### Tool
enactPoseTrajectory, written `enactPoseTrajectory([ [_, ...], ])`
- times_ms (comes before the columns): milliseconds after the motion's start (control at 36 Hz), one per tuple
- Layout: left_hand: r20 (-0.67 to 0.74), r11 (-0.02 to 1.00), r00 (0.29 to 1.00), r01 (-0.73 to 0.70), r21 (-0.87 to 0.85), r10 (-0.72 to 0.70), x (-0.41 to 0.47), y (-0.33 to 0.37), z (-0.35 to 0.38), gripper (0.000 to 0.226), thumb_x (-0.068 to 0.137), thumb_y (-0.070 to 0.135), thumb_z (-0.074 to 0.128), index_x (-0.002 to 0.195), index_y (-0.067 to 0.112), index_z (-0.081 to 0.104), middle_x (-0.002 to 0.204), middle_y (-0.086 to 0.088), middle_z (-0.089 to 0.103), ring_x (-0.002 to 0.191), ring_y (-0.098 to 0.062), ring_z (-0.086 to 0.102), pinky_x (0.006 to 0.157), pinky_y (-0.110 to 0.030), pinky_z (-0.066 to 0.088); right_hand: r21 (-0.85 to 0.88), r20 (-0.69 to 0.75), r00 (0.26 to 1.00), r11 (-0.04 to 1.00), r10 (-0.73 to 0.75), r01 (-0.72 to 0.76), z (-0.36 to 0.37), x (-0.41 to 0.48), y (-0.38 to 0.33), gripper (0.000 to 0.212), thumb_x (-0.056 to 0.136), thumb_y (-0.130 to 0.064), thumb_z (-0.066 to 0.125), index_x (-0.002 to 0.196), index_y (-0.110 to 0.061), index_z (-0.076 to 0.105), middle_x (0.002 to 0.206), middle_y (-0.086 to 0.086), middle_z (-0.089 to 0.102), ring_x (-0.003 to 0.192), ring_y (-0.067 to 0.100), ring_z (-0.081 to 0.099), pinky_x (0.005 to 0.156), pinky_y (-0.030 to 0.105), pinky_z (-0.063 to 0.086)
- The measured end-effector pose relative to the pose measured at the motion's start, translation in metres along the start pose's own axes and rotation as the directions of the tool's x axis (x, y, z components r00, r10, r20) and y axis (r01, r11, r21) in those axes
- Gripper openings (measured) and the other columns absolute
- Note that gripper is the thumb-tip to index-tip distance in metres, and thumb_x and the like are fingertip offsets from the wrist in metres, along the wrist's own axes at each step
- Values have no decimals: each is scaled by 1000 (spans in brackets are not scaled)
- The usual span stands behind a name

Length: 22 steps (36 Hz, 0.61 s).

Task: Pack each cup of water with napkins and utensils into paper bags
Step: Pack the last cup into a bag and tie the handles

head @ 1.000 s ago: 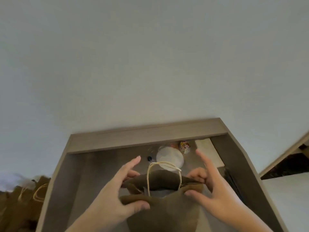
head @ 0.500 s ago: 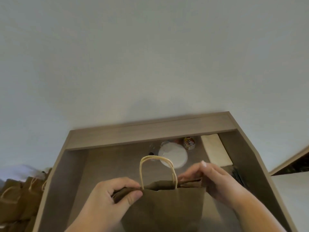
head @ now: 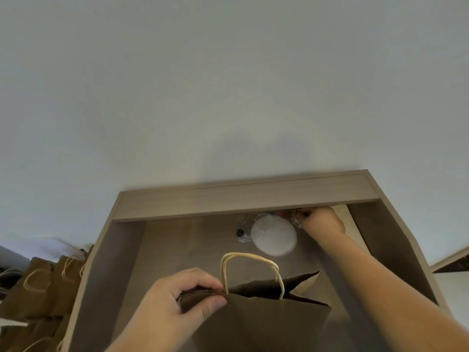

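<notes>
1. Left of the desk [head: 106, 275] wall, spare bags [head: 38, 295] stand bunched.
2. Our left hand [head: 177, 301] pinches the bag [head: 253, 323] rim; the bag stands on the desk.
3. Behind it, a bottle [head: 241, 233] is just beside the lidded cup [head: 274, 236].
4. Our right hand [head: 321, 223] is at the ledge [head: 241, 201], which hides its fingertips; we cannot tell its grip.

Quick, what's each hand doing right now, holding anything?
Left hand: pinches the rim of the paper bag.
Right hand: fingers at a small colourful item under the shelf edge; grip cannot be told.

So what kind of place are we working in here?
Probably a takeaway packing station: a wooden desk with raised sides, a lidded cup on it, handled paper bags piled at left.
</notes>
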<state>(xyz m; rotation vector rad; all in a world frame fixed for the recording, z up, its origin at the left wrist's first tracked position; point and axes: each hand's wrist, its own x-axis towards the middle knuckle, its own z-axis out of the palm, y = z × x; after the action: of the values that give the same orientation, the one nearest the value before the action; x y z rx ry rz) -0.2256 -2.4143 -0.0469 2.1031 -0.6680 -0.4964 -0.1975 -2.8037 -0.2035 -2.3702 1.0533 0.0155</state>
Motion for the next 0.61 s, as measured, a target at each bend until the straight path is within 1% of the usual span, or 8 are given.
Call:
enactPoseTrajectory([
  [83,7,1000,1000,-1,-9,1,-1,-2,0,21,76,51,82,94,41,81,95,13,77,95,-7,72,81,-10,49,-21,28,1000,1000,-12,12,-2,3,-2,16,97,-47,66,95,-35,77,96,0,73,88,27,67,78,39,61],
  [278,31,1000,999,-18,20,17,-2,-6,0,26,77,57,81,101,47,78,103,16,77,101,-5,72,85,-11,50,-143,25,1000,990,-8,11,-6,4,-7,10,98,-36,64,100,-33,73,99,1,70,95,27,68,77,36,59],
  [333,27,999,999,-22,25,22,-3,-7,-1,24,80,54,84,102,48,77,103,17,77,101,-5,72,85,-13,51,-201,12,1000,979,-22,24,-5,4,-8,15,101,-32,58,93,-32,71,89,1,66,91,26,67,73,35,57],
  [389,24,999,999,-31,26,30,-3,-8,-1,23,80,54,84,101,47,77,103,17,77,100,-5,72,84,-12,51,-219,-21,999,975,-41,36,-2,5,-7,25,101,-31,56,76,-31,60,75,-1,58,81,26,65,66,32,52],
  [444,22,999,999,-30,19,30,-3,-7,-2,23,78,52,82,101,47,78,102,16,77,99,-5,72,85,-12,51,-200,-43,996,978,-75,65,1,6,-6,33,100,-32,57,68,-30,51,69,-1,54,76,28,64,60,31,46],
  [500,24,999,999,-35,15,34,-4,-8,-3,24,78,53,81,100,46,78,101,16,77,99,-6,72,85,-13,51,-176,-64,992,980,-106,93,4,5,-3,30,102,-30,57,72,-26,59,69,2,57,74,31,65,58,31,45],
  [556,30,999,999,-35,19,35,-5,-8,-4,23,79,53,81,100,45,78,101,15,77,99,-6,72,85,-14,52,-153,-99,987,982,-124,108,6,5,1,27,103,-26,59,80,-15,70,75,10,66,74,34,67,58,35,52],
  [611,24,999,999,-37,20,37,-5,-9,-5,22,79,52,81,99,45,78,101,15,77,100,-6,72,85,-14,51,-135,-154,975,981,-158,137,7,3,5,24,100,-19,64,80,-9,74,76,14,70,72,37,67,61,38,55],
])
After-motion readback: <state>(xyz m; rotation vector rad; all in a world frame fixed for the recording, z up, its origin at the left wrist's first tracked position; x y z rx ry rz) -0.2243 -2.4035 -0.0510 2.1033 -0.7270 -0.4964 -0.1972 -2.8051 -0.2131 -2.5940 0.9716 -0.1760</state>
